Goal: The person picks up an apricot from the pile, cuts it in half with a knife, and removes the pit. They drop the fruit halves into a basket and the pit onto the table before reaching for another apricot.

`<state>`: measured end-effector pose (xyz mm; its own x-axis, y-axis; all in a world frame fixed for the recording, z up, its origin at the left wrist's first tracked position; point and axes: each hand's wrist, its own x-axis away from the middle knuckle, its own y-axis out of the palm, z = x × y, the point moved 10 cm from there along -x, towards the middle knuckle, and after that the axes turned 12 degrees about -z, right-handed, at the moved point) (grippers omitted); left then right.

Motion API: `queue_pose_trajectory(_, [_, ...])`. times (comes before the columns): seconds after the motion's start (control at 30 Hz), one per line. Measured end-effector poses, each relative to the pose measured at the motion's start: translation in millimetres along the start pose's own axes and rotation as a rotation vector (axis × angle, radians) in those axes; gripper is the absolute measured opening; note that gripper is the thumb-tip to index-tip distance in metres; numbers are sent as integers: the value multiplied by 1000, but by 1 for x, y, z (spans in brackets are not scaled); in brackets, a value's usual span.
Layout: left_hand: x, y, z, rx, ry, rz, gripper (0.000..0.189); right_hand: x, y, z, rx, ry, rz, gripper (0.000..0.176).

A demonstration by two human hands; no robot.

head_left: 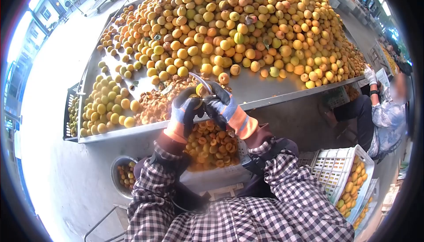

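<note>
My left hand [186, 108], in a glove with dark fingers, is closed around an apricot [202, 89] above the near edge of the metal table. My right hand [222, 104], gloved the same way, grips a small curved knife [199, 79] whose pale blade lies against the fruit. Both hands nearly touch each other, and the knife's handle is hidden in the fingers. Below them, a crate [210, 175] in front of my lap holds halved apricots [212, 144]. A patch of small brownish pieces, perhaps pits [155, 105], lies on the table just left of my hands.
A large heap of apricots [238, 26] covers the metal table [274, 91]. Greener fruit [104, 103] lies at its left corner. A metal bucket [115, 171] with fruit stands low left, white crates [332, 171] of apricots at right. A co-worker [388, 114] sits at the right.
</note>
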<state>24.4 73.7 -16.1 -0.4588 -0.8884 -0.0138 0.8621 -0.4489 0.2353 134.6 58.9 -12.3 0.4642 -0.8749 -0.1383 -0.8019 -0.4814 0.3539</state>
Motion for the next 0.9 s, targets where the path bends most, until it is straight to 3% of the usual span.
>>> queue_pose_trajectory(0.1, [-2,5,-5,113,-77,-89,35,2,5,-3,-147,77,16,34])
queue_pose_trajectory(0.17, [2,5,17,-327,104,-88,34,7,10,-14,-184,163,57,33])
queue_pose_trajectory(0.2, [4,2,17,-326,103,-84,34,7,7,-10,-183,153,15,35])
queue_pose_trajectory(0.27, [6,8,-1,19,-220,-142,35,10,0,-10,-182,170,-26,36])
queue_pose_trajectory(0.43, [14,21,-12,14,-294,-289,45,10,-5,-15,-106,208,-56,41])
queue_pose_trajectory(0.5, [11,30,-7,-118,-149,-389,47,9,-3,-14,-101,180,-82,40])
queue_pose_trajectory(0.57, [12,33,7,-129,-136,-344,46,5,6,-17,-88,125,-136,37])
queue_pose_trajectory(0.6, [13,23,8,14,-150,-225,45,8,7,-7,-74,228,-114,38])
queue_pose_trajectory(0.63, [17,13,6,158,-162,-103,44,7,8,-7,134,226,-133,41])
queue_pose_trajectory(0.73, [12,8,8,68,-127,-102,42,1,15,-5,288,204,-147,46])
queue_pose_trajectory(0.8, [12,4,3,33,-151,-83,42,-2,13,-23,448,9,-83,47])
queue_pose_trajectory(0.83, [13,3,2,13,-176,-57,40,-3,10,-21,447,10,-82,47])
queue_pose_trajectory(0.9, [14,2,0,-7,-204,-34,39,1,-19,-34,288,-136,138,41])
